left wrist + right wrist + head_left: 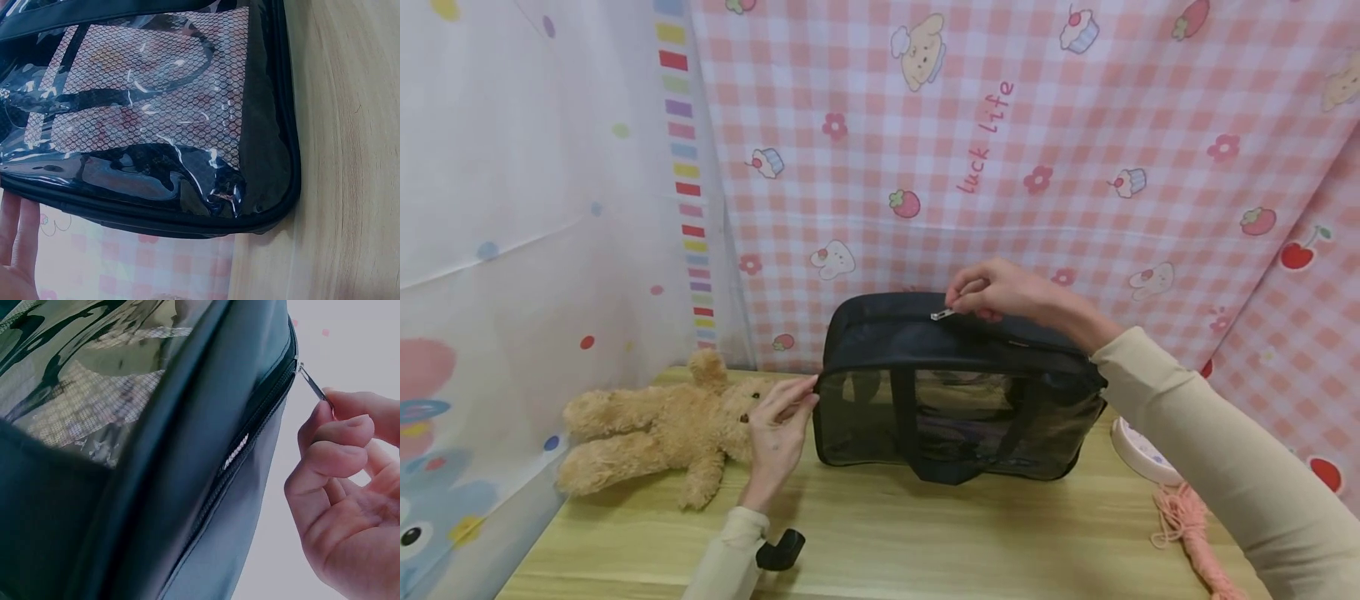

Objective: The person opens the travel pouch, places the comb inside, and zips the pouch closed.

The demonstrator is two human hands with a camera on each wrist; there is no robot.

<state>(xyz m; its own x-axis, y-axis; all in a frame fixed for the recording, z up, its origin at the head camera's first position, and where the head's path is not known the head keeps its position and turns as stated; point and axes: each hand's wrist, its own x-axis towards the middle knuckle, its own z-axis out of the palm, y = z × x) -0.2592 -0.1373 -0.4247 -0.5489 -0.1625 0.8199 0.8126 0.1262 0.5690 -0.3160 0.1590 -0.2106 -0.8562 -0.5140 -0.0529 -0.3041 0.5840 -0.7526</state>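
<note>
A black bag (857, 417) with see-through side panels and dark straps stands upright on the wooden table. Along its top runs a zipper (265, 403), and a small light patch shows between its edges. My right hand (1000, 292) pinches the metal zipper pull (314, 385) between thumb and forefinger, near the middle of the bag's top. At the bag's upper left corner, my left hand (781, 429) holds the edge with its fingertips. Two of its fingers (25, 231) show beside the bag's border in the left wrist view. Mesh (156, 87) shows through the clear panel.
A tan teddy bear (662, 425) lies left of the bag, partly behind my left hand. Close to my left sleeve is a small black object (781, 550). A bundle of pink cord (1198, 542) and a round pale item (1138, 454) lie at right. Patterned cloth (865, 167) hangs behind.
</note>
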